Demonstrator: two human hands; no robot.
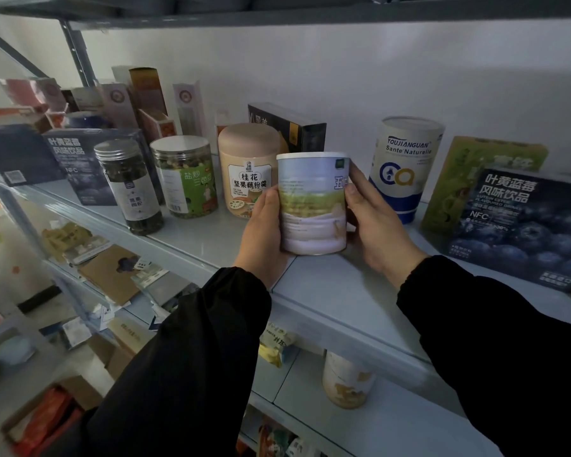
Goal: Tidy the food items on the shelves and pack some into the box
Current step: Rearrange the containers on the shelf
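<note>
A round tin [312, 202] with a pale landscape label stands upright at the front of the grey shelf [337, 291]. My left hand [264, 232] grips its left side and my right hand [373, 219] grips its right side, fingers curled round the back. A beige lidded canister [246, 159] stands just behind my left hand. Further left stand two clear jars [187, 176] [129, 186] with dried contents. A white and blue tube [406, 166] stands to the right of the tin.
A dark blueberry drink box [521, 225] leans at the right in front of a green box [475, 173]. Another blueberry box [89, 159] and several small cartons crowd the back left. A black box [290, 127] stands behind the canister. Lower shelves hold packets, and a cardboard box [47, 413] sits on the floor.
</note>
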